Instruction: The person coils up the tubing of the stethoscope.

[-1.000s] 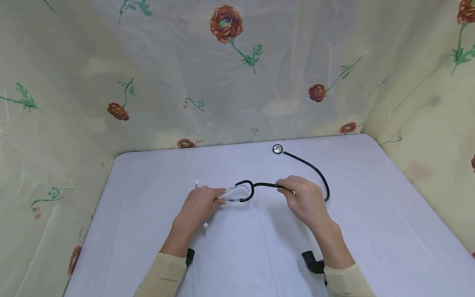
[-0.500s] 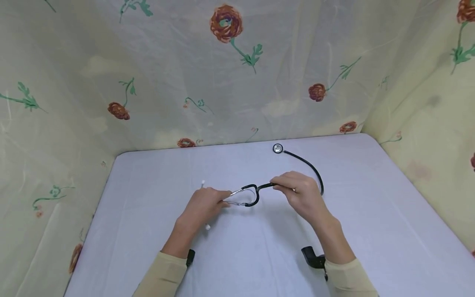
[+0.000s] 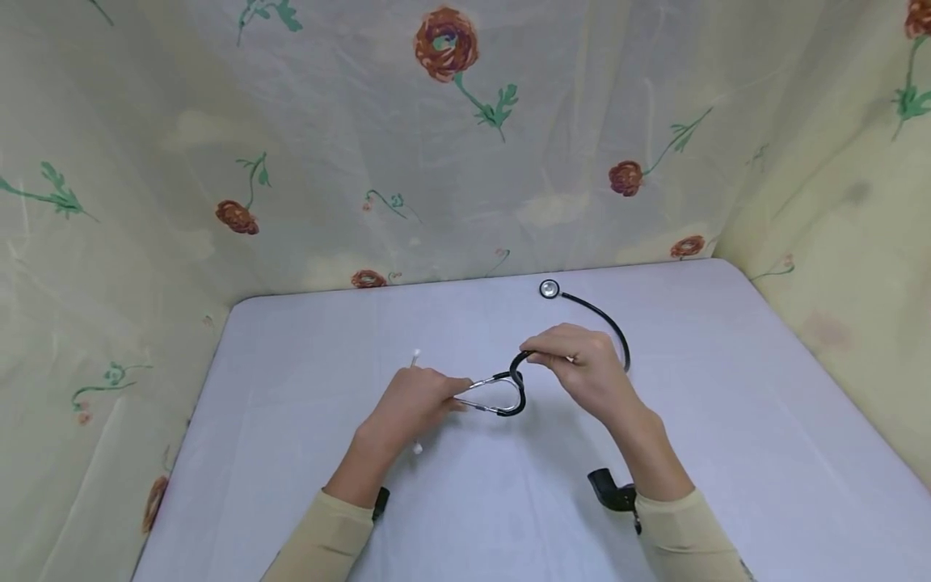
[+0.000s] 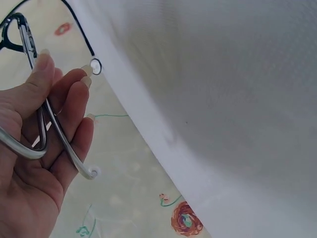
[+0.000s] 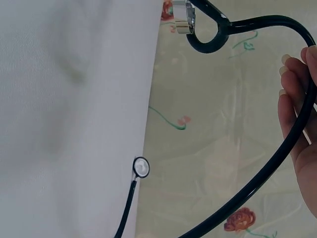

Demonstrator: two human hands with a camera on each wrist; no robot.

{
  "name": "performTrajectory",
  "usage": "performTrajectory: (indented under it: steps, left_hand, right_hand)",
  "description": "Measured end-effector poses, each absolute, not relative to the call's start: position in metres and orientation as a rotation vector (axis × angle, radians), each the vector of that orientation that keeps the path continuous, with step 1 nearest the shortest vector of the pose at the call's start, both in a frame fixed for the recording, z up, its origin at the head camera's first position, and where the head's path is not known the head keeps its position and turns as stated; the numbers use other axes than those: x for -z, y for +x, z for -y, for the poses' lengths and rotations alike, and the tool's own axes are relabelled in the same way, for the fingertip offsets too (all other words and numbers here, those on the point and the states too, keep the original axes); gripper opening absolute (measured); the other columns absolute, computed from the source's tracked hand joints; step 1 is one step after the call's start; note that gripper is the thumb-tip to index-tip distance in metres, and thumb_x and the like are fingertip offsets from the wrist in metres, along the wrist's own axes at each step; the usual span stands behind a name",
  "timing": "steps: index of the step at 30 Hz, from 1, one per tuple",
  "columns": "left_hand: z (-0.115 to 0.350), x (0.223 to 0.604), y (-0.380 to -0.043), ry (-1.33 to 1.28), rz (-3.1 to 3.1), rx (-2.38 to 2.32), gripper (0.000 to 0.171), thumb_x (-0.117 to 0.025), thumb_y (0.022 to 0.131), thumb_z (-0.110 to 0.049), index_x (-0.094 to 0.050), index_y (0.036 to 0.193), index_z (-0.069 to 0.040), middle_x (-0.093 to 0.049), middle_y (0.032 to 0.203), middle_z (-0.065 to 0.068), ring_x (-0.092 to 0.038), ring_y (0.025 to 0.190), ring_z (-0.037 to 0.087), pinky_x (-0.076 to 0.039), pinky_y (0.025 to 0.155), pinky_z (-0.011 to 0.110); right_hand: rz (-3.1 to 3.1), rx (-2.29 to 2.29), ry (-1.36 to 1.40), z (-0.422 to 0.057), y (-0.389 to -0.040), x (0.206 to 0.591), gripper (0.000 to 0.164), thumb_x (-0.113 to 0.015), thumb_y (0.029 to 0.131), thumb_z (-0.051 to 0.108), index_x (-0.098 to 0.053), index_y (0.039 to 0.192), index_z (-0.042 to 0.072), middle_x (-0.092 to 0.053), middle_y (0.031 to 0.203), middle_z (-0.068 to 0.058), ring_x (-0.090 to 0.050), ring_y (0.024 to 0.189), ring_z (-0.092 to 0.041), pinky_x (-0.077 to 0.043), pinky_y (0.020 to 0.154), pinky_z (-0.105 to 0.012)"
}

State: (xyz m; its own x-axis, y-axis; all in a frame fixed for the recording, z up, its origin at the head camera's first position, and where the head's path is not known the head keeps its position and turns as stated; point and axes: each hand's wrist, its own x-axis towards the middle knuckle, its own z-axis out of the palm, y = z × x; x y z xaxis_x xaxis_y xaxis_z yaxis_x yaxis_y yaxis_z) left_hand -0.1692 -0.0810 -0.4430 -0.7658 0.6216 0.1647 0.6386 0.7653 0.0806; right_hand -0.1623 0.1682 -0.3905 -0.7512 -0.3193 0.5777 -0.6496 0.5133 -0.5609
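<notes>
A stethoscope with black tubing [image 5: 270, 171] and metal ear tubes [image 4: 62, 135] is held in both hands above the table. My left hand [image 3: 416, 404] grips the two ear tubes, thumb over them, and the white eartips [image 3: 417, 448] stick out past the hand. My right hand [image 3: 582, 364] pinches the black tube a short way from its Y fork, and the tube bends up between fork and fingers. From there the tubing curves away to the round chest piece [image 3: 549, 289], which lies near the table's far edge.
The table [image 3: 305, 339] wears a white cloth. Flower-printed curtains [image 3: 327, 145] stand along its back and both sides. A black wrist camera mount [image 3: 611, 491] juts inward from the right wrist.
My left hand has moved right with the ear tubes, toward the right hand. My right hand has risen slightly and shifted left, so the tube near the fork now bends in a tight curve.
</notes>
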Motion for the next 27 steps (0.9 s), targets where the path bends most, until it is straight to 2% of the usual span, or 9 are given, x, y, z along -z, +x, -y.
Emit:
performTrajectory:
  steps: [7, 14, 19, 27]
  left_hand:
    - [0.077, 0.439, -0.166, -1.079, 2.812, 0.17, 0.021, -0.066, 0.079, -0.042, -0.064, 0.098, -0.032, -0.066, 0.068, -0.014, -0.049, 0.053, 0.003, -0.033, 0.045, 0.023]
    - [0.073, 0.435, -0.162, -1.2, 2.711, 0.165, 0.016, -0.069, 0.078, -0.039, -0.059, 0.088, -0.032, -0.063, 0.064, -0.018, -0.044, 0.051, -0.002, -0.035, 0.048, 0.019]
    - [0.07, 0.431, -0.16, -1.269, 2.621, 0.166, 0.016, -0.071, 0.076, -0.038, -0.059, 0.084, -0.031, -0.063, 0.062, -0.019, -0.046, 0.051, -0.004, -0.037, 0.05, 0.018]
    - [0.069, 0.427, -0.156, -1.317, 2.533, 0.212, 0.018, -0.07, 0.078, -0.037, -0.064, 0.094, -0.033, -0.068, 0.069, -0.019, -0.051, 0.054, -0.006, -0.04, 0.052, 0.015]
  right_hand:
    - [2.32, -1.175, 0.877, -0.164, -0.166, 0.391, 0.017, -0.073, 0.075, 0.008, -0.075, 0.09, 0.016, -0.072, 0.083, 0.003, -0.065, 0.078, -0.006, -0.048, 0.069, -0.013]
    - [2.333, -1.142, 0.892, -0.162, -0.171, 0.391, 0.014, -0.072, 0.075, 0.008, -0.075, 0.088, 0.014, -0.073, 0.081, 0.001, -0.066, 0.077, -0.01, -0.046, 0.07, -0.011]
    - [2.382, -1.162, 0.894, -0.16, -0.172, 0.392, 0.014, -0.072, 0.075, 0.007, -0.075, 0.088, 0.012, -0.073, 0.084, 0.001, -0.067, 0.079, -0.01, -0.048, 0.071, -0.012]
    - [2.449, -1.218, 0.878, -0.161, -0.173, 0.395, 0.013, -0.072, 0.076, 0.011, -0.075, 0.089, 0.012, -0.073, 0.087, 0.001, -0.068, 0.082, -0.01, -0.05, 0.071, -0.016]
